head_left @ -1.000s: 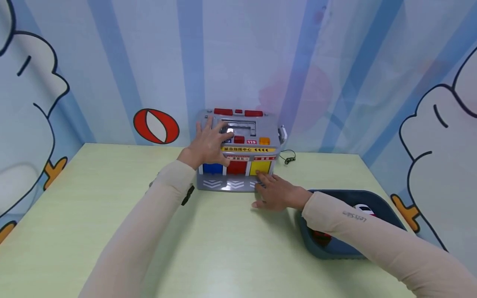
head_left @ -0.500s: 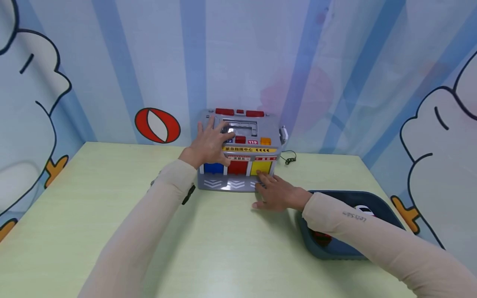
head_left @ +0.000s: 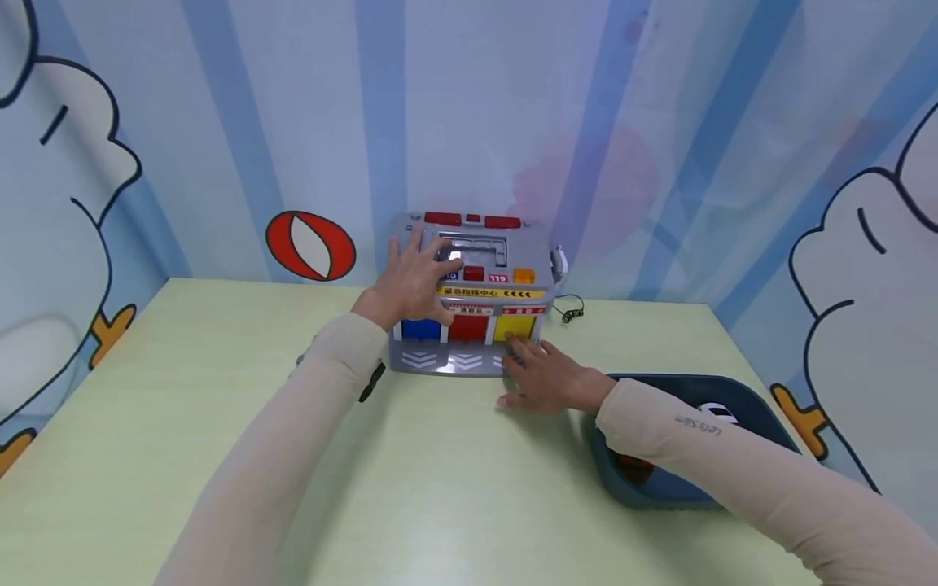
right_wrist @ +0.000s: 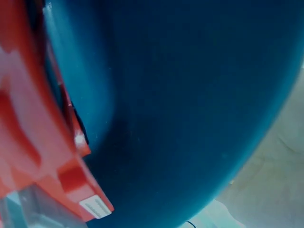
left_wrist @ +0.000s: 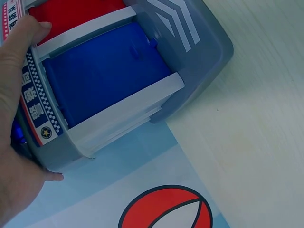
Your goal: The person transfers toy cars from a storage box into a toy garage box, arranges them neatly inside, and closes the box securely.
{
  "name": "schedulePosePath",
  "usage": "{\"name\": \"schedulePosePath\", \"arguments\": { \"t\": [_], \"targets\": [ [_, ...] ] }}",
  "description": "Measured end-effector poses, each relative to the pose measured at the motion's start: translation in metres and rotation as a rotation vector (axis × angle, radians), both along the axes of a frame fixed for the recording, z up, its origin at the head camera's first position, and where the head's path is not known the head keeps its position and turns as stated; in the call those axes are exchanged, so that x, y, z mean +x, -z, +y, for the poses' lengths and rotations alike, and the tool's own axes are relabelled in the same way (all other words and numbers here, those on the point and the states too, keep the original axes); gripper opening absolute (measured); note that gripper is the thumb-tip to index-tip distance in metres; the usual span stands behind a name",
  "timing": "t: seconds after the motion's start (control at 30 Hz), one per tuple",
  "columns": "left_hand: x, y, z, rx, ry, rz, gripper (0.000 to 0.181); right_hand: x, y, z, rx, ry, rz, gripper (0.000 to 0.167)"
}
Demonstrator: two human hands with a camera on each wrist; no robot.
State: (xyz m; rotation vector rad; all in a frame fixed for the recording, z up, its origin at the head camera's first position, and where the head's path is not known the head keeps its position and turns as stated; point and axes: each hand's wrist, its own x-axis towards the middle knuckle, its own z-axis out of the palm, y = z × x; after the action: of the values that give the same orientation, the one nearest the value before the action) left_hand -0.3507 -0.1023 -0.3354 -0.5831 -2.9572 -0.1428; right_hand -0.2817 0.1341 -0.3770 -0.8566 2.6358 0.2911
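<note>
A grey toy emergency station (head_left: 522,240) stands near the back of the table, its front facing me. Its blue door (left_wrist: 104,69), red door (head_left: 467,328) and yellow door (head_left: 515,327) are down. Over its left part my left hand (head_left: 409,285) lies with spread fingers on the roof and the thumb on the front above the red door. The fingers of my right hand (head_left: 544,381) reach to the lower edge of the yellow door, an index fingertip against it. My right hand does not show in the right wrist view.
A dark blue bin (head_left: 623,494) sits under my right forearm, partly hidden by it. Inside are a red toy vehicle (right_wrist: 40,128) and a white-and-red toy (head_left: 716,412). Coiled black wire (head_left: 572,314) lies beside the station. A striped curtain (head_left: 476,106) hangs behind.
The view has shifted very slightly. Both hands keep their places on the station, and the doors look the same.
</note>
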Motion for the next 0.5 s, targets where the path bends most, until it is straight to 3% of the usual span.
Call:
{"name": "schedulePosePath", "arguments": {
  "t": [0.27, 0.5],
  "targets": [
    [0.0, 0.002, 0.0, 0.0, -0.003, -0.008, 0.089, 0.0, 0.0, 0.005, -0.014, 0.006, -0.006, 0.074],
    [0.0, -0.001, 0.001, 0.005, -0.004, -0.027, 0.089, 0.001, -0.007, 0.012, -0.109, 0.02, -0.019, 0.071]
  ]
}}
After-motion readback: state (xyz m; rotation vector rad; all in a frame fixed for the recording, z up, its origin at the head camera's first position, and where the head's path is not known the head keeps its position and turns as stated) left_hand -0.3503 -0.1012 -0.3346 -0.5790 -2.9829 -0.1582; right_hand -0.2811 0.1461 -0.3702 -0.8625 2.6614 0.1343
